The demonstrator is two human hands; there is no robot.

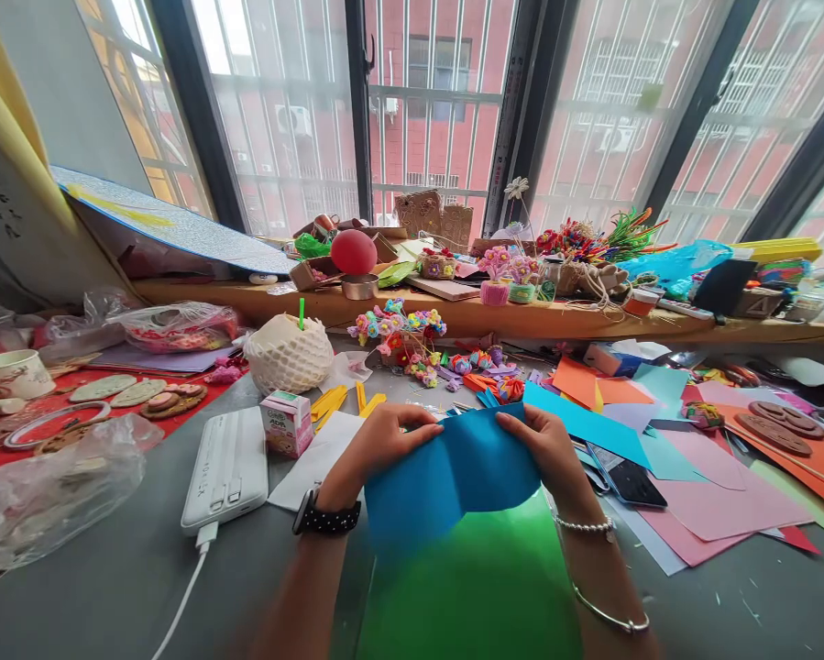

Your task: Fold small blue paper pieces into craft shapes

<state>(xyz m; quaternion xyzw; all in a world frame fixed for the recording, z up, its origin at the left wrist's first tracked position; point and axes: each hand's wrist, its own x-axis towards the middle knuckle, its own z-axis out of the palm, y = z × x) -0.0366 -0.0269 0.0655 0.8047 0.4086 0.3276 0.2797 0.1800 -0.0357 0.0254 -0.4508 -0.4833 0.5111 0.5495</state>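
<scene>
A sheet of blue paper (418, 490) is held up in front of me, bent along its middle. My left hand (401, 440) pinches its top edge on the left, thumb on the near side. On the right, my right hand (539, 440) grips the same edge, also with the thumb in front. The fingers behind the sheet are partly hidden. Beneath the paper lies a green mat or board (473, 587) on the grey table (280, 587). Just left of my left hand are a white sheet (298, 477) and a small pink-and-white box (287, 423).
A white power bank (225, 467) with a cable lies left. Behind it stands a coconut (289, 356) in foam netting with a green straw. Yarn flowers (401, 335) sit at the back. On the right, a phone (628, 477) lies among coloured papers (720, 504). A cluttered wooden ledge (247, 298) runs below the windows.
</scene>
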